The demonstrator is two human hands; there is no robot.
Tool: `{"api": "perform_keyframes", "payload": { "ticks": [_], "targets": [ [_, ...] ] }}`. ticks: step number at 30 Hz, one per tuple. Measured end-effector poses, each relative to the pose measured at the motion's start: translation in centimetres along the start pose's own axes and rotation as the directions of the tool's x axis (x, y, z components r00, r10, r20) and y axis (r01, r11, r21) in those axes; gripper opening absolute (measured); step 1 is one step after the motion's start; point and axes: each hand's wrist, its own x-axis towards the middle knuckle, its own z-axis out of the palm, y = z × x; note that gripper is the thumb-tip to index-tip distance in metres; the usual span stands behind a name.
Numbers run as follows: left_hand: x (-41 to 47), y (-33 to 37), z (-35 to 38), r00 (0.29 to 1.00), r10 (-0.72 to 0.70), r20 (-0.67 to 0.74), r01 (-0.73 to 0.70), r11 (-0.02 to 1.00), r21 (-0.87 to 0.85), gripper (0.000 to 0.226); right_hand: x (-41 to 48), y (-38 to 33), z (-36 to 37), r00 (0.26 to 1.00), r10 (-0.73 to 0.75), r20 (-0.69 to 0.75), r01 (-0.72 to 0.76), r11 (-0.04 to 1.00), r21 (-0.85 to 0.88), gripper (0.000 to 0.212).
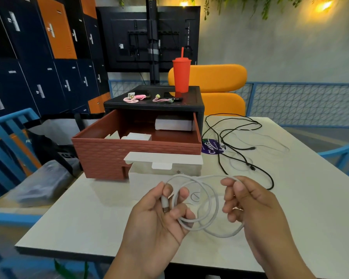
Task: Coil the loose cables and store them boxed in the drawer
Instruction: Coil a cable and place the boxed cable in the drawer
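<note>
Nearest the camera, both hands work one white cable [208, 200] above the front of the surface [89, 214]. The left hand [159, 216] pinches the cable's plug end between thumb and fingers, with a couple of loops hanging from that grip. The right hand [256, 210] has its fingers curled around the far side of the loops, its grip closed on the cable and holding the coil open. The coil looks loose and only partly gathered, so this cable is judged mid-coiling, not ready to box.

Just behind the hands an open white box [163, 168] sits on the surface, flap up, touching the front of the brick-red drawer [117, 156]. It appears to wait for this cable.

The drawer is pulled out of its black cabinet [198, 109]. Inside lie another open white box [136, 136] and a closed one [173, 124] toward the back; whether they hold cables cannot be told.

To the right, a black cable [240, 135] and a thin white cable [270, 141] sprawl tangled and uncoiled. By this showing most of the job remains: finish this coil, box it, then the others.

On the cabinet top lie two pink cords [137, 98] and a red tumbler [181, 74].
</note>
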Motion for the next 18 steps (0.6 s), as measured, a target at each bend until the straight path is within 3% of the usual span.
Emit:
{"api": "perform_keyframes", "payload": {
  "ticks": [6, 8, 13, 15, 17, 18],
  "targets": [
    [0.3, 0.7, -0.8, 0.998, 0.068, 0.009, -0.068, 0.997, 0.030, 0.019, 0.8, -0.3, -1.4, 0.987, 0.028, -0.160, -0.010, 0.994, 0.109, 0.030],
    [0.2, 1.1, -0.8, 0.994, 0.106, 0.006, -0.106, 0.994, 0.035, 0.018, 1.1, -0.3, -2.1, 0.989, 0.039, -0.141, -0.027, 0.996, 0.088, 0.029],
    [0.1, 1.4, -0.7, 0.989, 0.146, 0.018, -0.147, 0.987, 0.063, 0.019, 1.1, -0.2, -2.5, 0.988, 0.153, 0.016, -0.139, 0.933, -0.332, 0.026],
    [0.1, 1.2, -0.7, 0.991, 0.133, 0.021, -0.134, 0.988, 0.073, 0.018, 1.1, 0.3, -2.4, 0.989, 0.135, 0.057, -0.069, 0.773, -0.631, 0.029],
    [0.1, 0.8, -0.7, 0.993, 0.117, 0.020, -0.118, 0.989, 0.086, 0.016, 0.9, 0.8, -2.2, 0.995, -0.030, 0.094, 0.098, 0.418, -0.903, 0.044],
    [0.1, 0.6, -0.6, 0.994, 0.109, 0.018, -0.110, 0.989, 0.094, 0.015, 0.7, 0.9, -1.7, 0.978, -0.162, 0.133, 0.179, 0.312, -0.933, 0.048]
  ]
}}
